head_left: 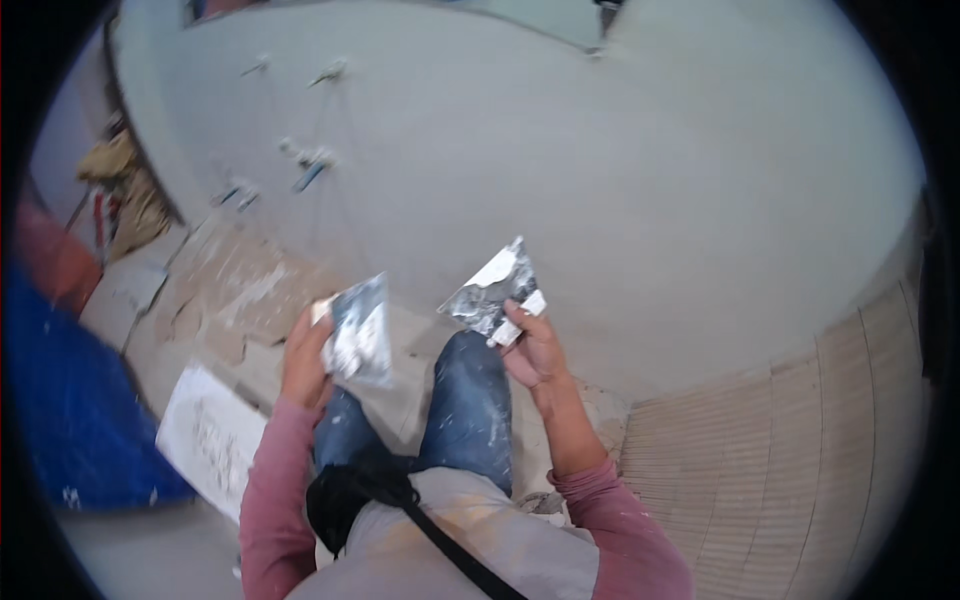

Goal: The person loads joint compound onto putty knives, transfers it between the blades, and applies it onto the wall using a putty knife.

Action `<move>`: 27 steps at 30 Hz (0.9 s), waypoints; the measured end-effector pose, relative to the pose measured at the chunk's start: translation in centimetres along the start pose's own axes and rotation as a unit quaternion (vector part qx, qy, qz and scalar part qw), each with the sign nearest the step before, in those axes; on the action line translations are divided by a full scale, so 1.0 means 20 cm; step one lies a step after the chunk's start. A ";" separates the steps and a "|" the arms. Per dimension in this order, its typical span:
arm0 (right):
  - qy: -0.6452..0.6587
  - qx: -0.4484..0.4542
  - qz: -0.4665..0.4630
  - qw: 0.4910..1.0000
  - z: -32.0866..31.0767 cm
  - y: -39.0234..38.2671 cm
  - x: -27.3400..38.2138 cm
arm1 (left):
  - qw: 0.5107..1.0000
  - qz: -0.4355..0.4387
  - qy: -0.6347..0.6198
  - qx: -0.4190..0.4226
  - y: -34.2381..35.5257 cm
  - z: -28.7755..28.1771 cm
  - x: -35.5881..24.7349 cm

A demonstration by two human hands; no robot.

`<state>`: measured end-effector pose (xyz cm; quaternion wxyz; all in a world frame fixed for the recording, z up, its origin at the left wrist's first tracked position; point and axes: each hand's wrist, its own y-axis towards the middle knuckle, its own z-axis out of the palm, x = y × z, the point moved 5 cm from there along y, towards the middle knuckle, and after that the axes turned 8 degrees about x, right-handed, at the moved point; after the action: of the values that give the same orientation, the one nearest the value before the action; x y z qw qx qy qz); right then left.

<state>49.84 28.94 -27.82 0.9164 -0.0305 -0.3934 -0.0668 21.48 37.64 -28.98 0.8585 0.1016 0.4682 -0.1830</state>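
Note:
My left hand (306,350) is closed round a putty knife (361,332), whose wide metal blade is smeared with white putty and points to the right. In my right hand (533,348) is a second putty knife (492,285), gripped by its narrow end with the thumb on top. Its blade flares away from me toward the wall, and a white lump of putty lies along its far left edge. The two blades are apart, both held above my knees. Neither one touches the grey wall (650,180) in front.
Pipe stubs (311,177) stick out of the wall at left. Below them lies dusty brown cardboard (240,285). Left of my legs are a white putty-smeared board (215,435) and a blue sheet-like object (80,400). Ribbed beige panelling (760,450) stands at right; a crumpled brown sack (138,215) sits far left.

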 end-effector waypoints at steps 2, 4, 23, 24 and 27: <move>-0.018 -0.010 -0.062 0.998 -0.01 -0.01 0.07 | 1.000 0.000 -0.006 -0.018 -0.05 -0.09 0.01; -0.177 -0.070 -0.173 0.966 -0.02 -0.02 0.29 | 1.000 -0.002 -0.006 -0.015 -0.08 -0.17 0.01; -0.853 -0.156 -0.499 0.005 0.61 0.39 1.06 | 0.990 0.027 -0.043 -0.134 -0.34 -0.40 -0.01; -0.853 -0.156 -0.499 0.006 0.60 0.40 1.06 | 0.990 0.027 -0.042 -0.134 -0.34 -0.41 0.00; -0.849 -0.155 -0.506 -0.003 0.59 0.44 1.06 | 0.992 0.024 -0.050 -0.116 -0.32 -0.40 0.00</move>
<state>57.05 36.93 -4.30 0.3755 -0.0007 0.7814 0.4983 12.71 34.61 -33.37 0.8908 0.0035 0.4404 -0.1118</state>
